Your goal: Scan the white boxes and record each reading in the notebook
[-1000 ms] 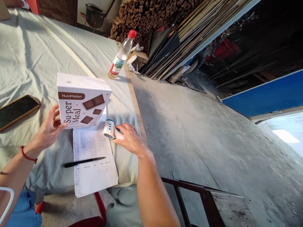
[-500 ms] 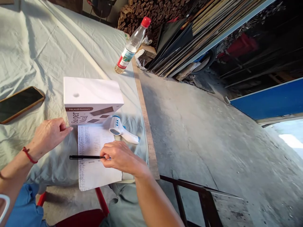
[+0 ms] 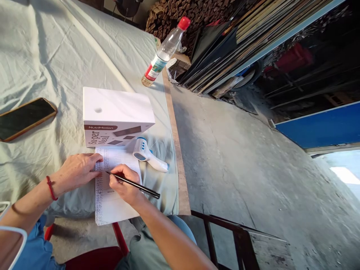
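My right hand point(image 3: 125, 183) grips a black pen point(image 3: 140, 186) in a writing hold, its tip down at the notebook page. The spiral notebook point(image 3: 120, 210) lies near the table's front edge, with lines of writing on its upper part. My left hand point(image 3: 80, 168) rests with fingers apart on the notebook's left edge, over the spiral binding. A white infrared thermometer point(image 3: 150, 155) lies to the right of the page, partly over the cloth. Just behind the notebook stands a white NutriMotion box point(image 3: 118, 107).
A phone point(image 3: 26, 118) in a case lies at the left on the cloth-covered table point(image 3: 67, 67). A red-capped bottle point(image 3: 160, 62) stands near the table's right edge. Beyond are a concrete floor point(image 3: 225, 157), stacked boards point(image 3: 247, 37) and firewood point(image 3: 168, 18).
The pen has turned over in my right hand, from lying across the page to pointing tip-down at it. My left hand has moved right, onto the notebook. The view has shifted slightly.
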Tool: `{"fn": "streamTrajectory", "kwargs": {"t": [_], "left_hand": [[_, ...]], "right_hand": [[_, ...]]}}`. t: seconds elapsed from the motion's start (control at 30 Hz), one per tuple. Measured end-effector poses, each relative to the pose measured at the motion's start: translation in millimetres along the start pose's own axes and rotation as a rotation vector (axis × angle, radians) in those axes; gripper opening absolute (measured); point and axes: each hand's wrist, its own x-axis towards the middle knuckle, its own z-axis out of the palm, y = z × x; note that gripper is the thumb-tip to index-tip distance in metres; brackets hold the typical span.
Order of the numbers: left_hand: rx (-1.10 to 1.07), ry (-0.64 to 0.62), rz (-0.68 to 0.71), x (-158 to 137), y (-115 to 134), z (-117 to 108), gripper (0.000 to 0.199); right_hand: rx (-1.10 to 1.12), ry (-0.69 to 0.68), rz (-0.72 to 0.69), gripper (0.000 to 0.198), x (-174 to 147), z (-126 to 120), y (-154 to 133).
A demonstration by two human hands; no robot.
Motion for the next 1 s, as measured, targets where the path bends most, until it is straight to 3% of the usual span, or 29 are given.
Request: {"fn": "streamTrajectory", "kwargs": {"t": [0.43, 1.0], "left_hand": [[-0.027, -0.075, -0.07, 2.3, 4.9, -5.7, 0.029], [-0.012, -0.068, -0.074, 1.9, 4.8, -6.4, 0.031]], "right_hand": [[-0.19, 0.06, -0.33, 0.012, 2.1, 6.8, 8.2], [-0.187, 0.039, -0.26, 0.012, 0.2, 3.2, 6.2]]}}
